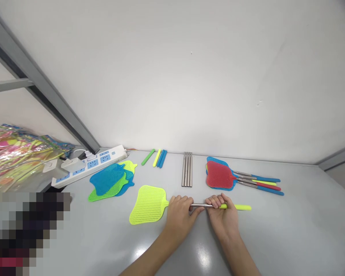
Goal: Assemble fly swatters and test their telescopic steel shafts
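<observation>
A yellow fly swatter (pixel 148 205) with a perforated head lies across the front of the table, its head to the left. My left hand (pixel 180 214) is closed round its neck, just right of the head. Further along, my right hand (pixel 222 216) wraps the shaft where the metal rod (pixel 200 205) meets the yellow grip (pixel 243 207). Behind my right hand lies a pile of whole swatters, a red one (pixel 220 175) on top of blue ones. Several bare metal rods (pixel 187 169) lie side by side behind my hands.
Loose blue, green and yellow swatter heads (pixel 107 179) overlap at left. Green, yellow and blue grips (pixel 161 158) lie near the wall. A white power strip (pixel 89 165) with plugs stands at the back left, beside a clear bag of colourful items (pixel 20 153). A pixelated patch covers the lower left.
</observation>
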